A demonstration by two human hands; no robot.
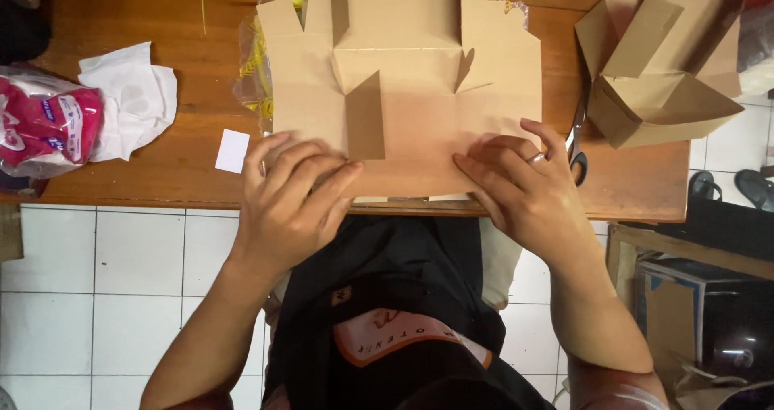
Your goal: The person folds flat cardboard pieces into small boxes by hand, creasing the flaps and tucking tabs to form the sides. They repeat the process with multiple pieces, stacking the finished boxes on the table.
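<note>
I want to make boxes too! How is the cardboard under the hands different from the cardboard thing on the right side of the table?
The flat cardboard sheet lies spread open on the wooden table, with both hands pressing it: left hand, right hand. The folded cardboard box already stands up with walls and flaps, and nobody touches it. The sheet looks wider; the box looks bulkier. Both are plain brown cardboard.

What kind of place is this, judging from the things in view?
Probably a small home workshop or packing corner. A wooden table stands on a white tiled floor; both hands press an unfolded cardboard box blank, a folded box sits nearby, and scissors lie beside it.
</note>
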